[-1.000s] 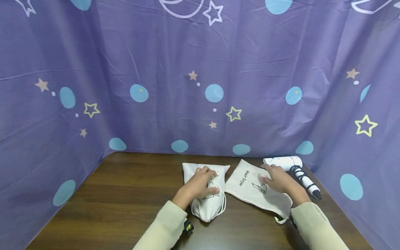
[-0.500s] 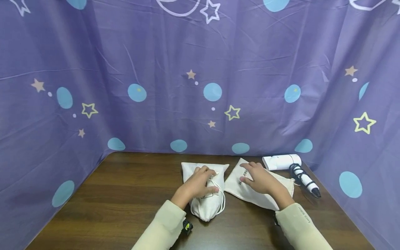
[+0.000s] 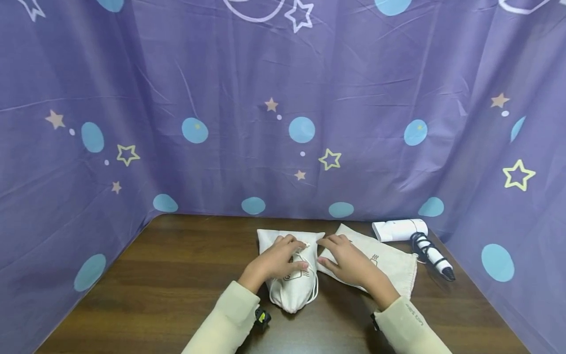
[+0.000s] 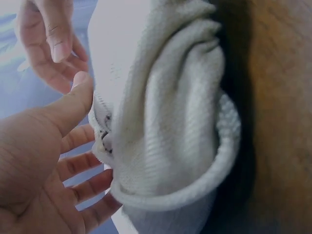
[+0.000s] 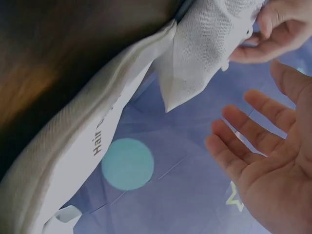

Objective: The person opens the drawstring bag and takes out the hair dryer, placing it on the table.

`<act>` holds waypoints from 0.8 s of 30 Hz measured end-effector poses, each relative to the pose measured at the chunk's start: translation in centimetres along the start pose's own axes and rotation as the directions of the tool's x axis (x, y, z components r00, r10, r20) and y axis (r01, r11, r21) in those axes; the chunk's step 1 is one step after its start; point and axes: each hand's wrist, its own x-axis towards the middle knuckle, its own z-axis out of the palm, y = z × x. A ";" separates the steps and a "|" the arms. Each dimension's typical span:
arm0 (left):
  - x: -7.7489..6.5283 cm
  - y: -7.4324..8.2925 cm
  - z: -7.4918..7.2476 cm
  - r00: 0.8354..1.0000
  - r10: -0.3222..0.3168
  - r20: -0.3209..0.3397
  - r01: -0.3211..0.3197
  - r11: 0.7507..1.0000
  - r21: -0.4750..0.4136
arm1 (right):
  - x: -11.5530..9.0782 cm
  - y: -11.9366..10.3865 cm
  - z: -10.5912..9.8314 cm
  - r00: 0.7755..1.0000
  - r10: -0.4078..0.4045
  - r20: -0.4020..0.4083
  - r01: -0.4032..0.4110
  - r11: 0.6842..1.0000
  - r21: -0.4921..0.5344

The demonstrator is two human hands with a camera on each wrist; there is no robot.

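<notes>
A filled white cloth drawstring bag (image 3: 289,297) lies left of a flatter cloth bag (image 3: 395,268). My left hand (image 3: 276,258) rests on the filled bag, its fingertips at the cloth and cord. The white drawstring (image 4: 214,168) loops round the gathered cloth in the left wrist view. My right hand (image 3: 351,260) hovers over the left part of the flatter bag with spread fingers and nothing in them. "Hair" lettering shows on the flatter bag (image 5: 73,156) in the right wrist view. Part of its print is hidden by the right hand in the head view.
A white hair dryer (image 3: 400,230), with black cord wound round its handle (image 3: 435,256), lies at the back right of the brown wooden table (image 3: 190,275). A purple patterned curtain (image 3: 239,167) encloses the back and both sides.
My right hand has moved left across the flatter bag toward the filled one. That bag's near right corner was rumpled and now lies spread out. My left hand has stayed on the filled bag.
</notes>
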 end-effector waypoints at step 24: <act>-0.8 -5.1 -1.0 0.984 -0.095 -0.148 0.092 0.995 -0.032 | -0.2 -4.1 1.8 0.987 -0.140 0.082 0.146 0.987 -0.074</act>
